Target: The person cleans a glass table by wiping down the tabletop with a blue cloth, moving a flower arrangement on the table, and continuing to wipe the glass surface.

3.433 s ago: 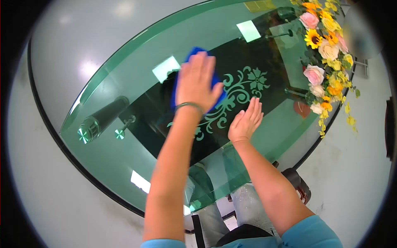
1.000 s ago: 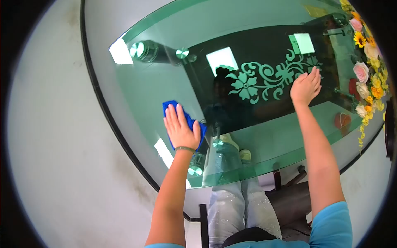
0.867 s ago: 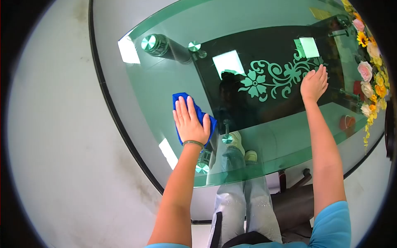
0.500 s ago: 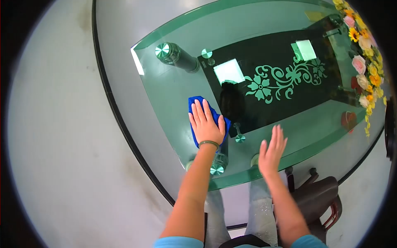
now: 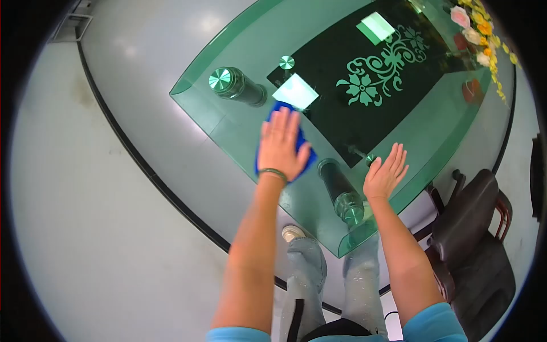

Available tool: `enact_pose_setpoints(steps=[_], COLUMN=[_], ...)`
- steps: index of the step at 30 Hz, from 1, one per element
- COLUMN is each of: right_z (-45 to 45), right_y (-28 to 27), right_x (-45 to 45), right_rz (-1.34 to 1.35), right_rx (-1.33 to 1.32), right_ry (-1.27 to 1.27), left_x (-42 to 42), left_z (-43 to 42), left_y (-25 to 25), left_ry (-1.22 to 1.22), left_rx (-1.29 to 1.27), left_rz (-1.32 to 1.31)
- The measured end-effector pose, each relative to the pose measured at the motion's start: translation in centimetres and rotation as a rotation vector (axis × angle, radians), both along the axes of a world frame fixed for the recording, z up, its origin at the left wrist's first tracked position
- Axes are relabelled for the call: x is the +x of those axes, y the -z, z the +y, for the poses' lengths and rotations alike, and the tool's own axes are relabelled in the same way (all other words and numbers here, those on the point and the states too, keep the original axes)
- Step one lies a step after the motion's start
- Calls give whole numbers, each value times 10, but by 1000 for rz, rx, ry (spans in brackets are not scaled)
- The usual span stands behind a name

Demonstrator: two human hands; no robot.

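Note:
My left hand lies flat on a blue cloth, fingers stretched out and the thumb a little apart. Under the cloth is the left end of a green-tinted glass table, beside its black panel with a pale floral pattern. A bangle circles my left wrist. Further right, my right hand hovers over the near side of the glass with its fingers extended and nothing in it. Whether it touches the glass I cannot tell.
Thick cylindrical legs with shiny round caps, a far one and a near one, stand under the glass. Artificial flowers hang at the right end. A dark chair stands at the right. The table's corner points toward my legs.
The view has turned, so the table lies at another angle. My left hand and the cloth have slid away from me along the glass. My right hand has shifted slightly forward.

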State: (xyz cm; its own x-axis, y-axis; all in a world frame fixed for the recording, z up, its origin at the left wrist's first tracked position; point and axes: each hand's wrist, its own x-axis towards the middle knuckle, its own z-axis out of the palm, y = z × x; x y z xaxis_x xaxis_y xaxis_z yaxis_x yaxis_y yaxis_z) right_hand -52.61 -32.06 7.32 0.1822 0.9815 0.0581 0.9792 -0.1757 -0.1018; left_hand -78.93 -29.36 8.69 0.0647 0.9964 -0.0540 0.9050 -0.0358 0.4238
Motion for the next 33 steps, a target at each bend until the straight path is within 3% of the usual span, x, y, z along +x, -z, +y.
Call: enact_pose_setpoints(steps=[4, 10, 33], right_z=[0, 1, 3], right_y=[0, -1, -14], right_x=[-2, -2, 1], right_rz=[11, 40, 104], right_rx=[-17, -16, -212], right_ry=[27, 37, 121], left_x=[-73, -96, -201], left_z=[20, 34, 109], left_y=[0, 1, 1], left_ry=[-85, -30, 542], left_rx=[70, 52, 0], left_rz=[149, 169, 182])
